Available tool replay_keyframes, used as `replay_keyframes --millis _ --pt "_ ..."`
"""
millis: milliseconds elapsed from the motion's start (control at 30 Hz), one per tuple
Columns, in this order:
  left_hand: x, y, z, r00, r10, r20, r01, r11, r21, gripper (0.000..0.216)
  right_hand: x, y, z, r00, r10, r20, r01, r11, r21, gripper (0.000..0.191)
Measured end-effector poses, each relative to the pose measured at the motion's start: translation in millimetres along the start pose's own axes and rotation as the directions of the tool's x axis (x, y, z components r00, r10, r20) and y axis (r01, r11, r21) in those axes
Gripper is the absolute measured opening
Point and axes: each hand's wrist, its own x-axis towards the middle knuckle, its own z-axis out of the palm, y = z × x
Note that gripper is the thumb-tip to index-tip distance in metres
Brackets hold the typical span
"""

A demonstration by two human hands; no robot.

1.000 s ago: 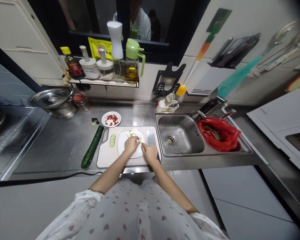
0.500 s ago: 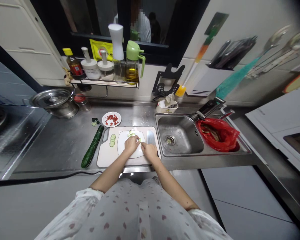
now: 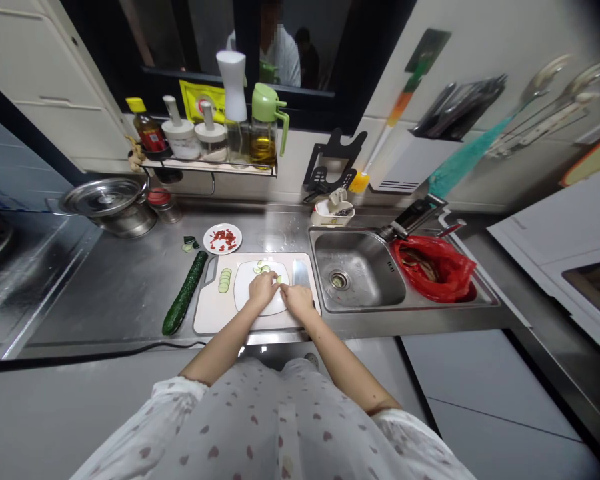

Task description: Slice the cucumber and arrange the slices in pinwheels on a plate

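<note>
Over a white square plate (image 3: 242, 293) my left hand (image 3: 263, 288) and my right hand (image 3: 296, 301) come together, fingers closed at a thin cucumber slice (image 3: 279, 279) between them. A few more slices (image 3: 261, 268) rest at the plate's far side. The plate sits on a pale cutting board (image 3: 209, 317). A short overlapping row of cucumber slices (image 3: 225, 281) lies on the board's left part. A knife (image 3: 301, 271) lies at the board's right edge, its handle partly hidden beside my right hand. Left of the board lies a long dark green cucumber (image 3: 184, 295).
Behind the board stands a small plate (image 3: 208, 245) of chopped red pieces, with cucumber offcuts (image 3: 191, 244) beside it. To the right are a sink (image 3: 365, 267) and a red plastic bag (image 3: 457, 273). A lidded steel pot (image 3: 125, 220) stands back left, near a condiment shelf (image 3: 205, 165).
The view has shifted very slightly. Both hands stay over the plate at the cucumber slice, with only a small movement of the fingers.
</note>
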Motion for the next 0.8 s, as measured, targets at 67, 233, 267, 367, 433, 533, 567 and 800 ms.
replay_keyframes --millis 67,233,267,367,433,533,567,800 --pt "0 0 0 1.0 -0.006 0.002 0.006 1.0 0.002 0.022 1 1 0 1.0 -0.008 0.004 0.008 1.0 -0.006 0.041" --pt "0 1 0 1.0 -0.019 0.015 0.018 1.0 0.006 0.023 1 2 -2 1.0 -0.018 0.001 0.018 1.0 -0.021 0.04" --pt "0 1 -1 1.0 -0.02 0.015 0.02 1.0 0.009 0.023 1 1 -2 1.0 -0.016 -0.001 0.016 1.0 -0.019 0.04" --pt "0 1 -1 1.0 -0.02 0.014 0.02 1.0 0.013 0.024 -3 1 0 1.0 0.007 -0.013 -0.007 1.0 -0.004 0.04" --pt "-1 1 -1 1.0 -0.015 0.011 0.015 1.0 0.013 0.024 -7 1 3 1.0 0.022 -0.018 -0.022 1.0 0.003 0.04" --pt "-1 1 -1 1.0 -0.01 0.006 0.01 1.0 0.016 0.023 -10 2 7 0.999 0.036 -0.019 -0.036 0.999 0.014 0.04" --pt "-1 1 0 1.0 -0.011 0.005 0.011 1.0 0.017 0.023 -11 2 7 0.999 0.041 -0.02 -0.04 0.999 0.019 0.041" --pt "-3 2 -1 1.0 -0.014 0.005 0.014 1.0 0.015 0.024 -10 4 6 0.997 0.076 -0.032 -0.074 0.995 0.072 0.043"
